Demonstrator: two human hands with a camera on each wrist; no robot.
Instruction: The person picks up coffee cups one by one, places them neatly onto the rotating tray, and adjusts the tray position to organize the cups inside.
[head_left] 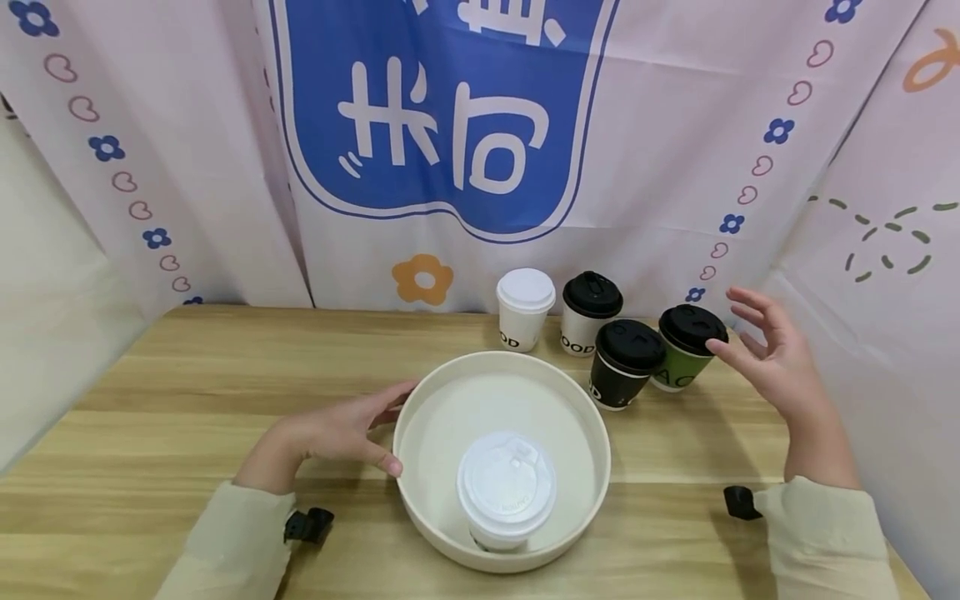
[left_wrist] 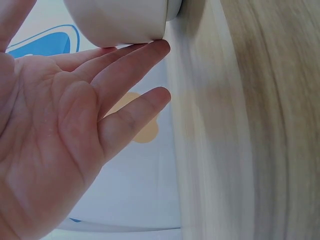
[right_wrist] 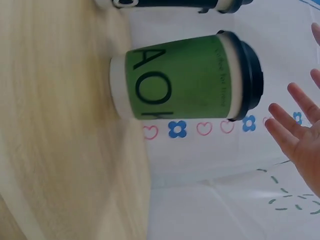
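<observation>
A round cream tray [head_left: 502, 375] with a raised rim sits on the wooden table. Inside it, toward the near side, stands a white lidded paper cup [head_left: 507, 487]. My left hand [head_left: 341, 437] is at the tray's left side, its fingertips [left_wrist: 159, 47] against the outer wall and the thumb at the rim. To the right, my right hand [head_left: 772, 358] hovers beside a green paper cup [right_wrist: 175, 82] with a black lid, fingers spread and holding nothing. In the right wrist view a gap shows between that cup's lid and the fingers.
Behind the tray stand a white cup with a white lid [head_left: 525, 310], a white cup with a black lid [head_left: 591, 312] and a black cup [head_left: 626, 365]. The black cup is close to the tray's rim and the green cup. A printed curtain [head_left: 442, 250] hangs along the table's back edge.
</observation>
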